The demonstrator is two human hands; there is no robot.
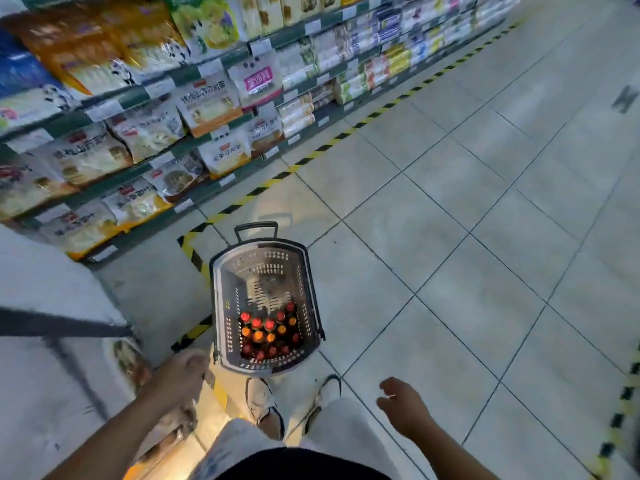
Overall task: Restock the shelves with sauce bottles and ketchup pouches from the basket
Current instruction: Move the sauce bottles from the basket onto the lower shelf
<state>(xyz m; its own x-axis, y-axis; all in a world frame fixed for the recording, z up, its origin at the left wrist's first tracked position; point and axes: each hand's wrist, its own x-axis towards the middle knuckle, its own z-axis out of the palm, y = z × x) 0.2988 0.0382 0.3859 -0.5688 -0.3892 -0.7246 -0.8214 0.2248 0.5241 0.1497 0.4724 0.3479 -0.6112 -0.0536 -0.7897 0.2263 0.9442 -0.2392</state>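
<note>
Grey perforated plastic basket (266, 306) stands on the pale tiled floor (450, 237), just ahead of the person's feet, its black pull handle (256, 229) at the far end. Inside, a cluster of dark sauce bottles with red and orange caps (268, 332) stands upright, packed against the near wall, probably so they prop each other up; far half of the basket bare. No ketchup pouches discernible.

Left hand (183, 372) hangs near the basket's near-left corner, fingers loosely curled, holding nothing visible. Right hand (403, 407) hangs apart to the right, fingers relaxed, likewise empty.

Green-edged shelves (194, 140) on the left carry bagged noodle packs, not sauces. Judgement: restocking not yet begun here; next step likely a reach down for a bottle.
</note>
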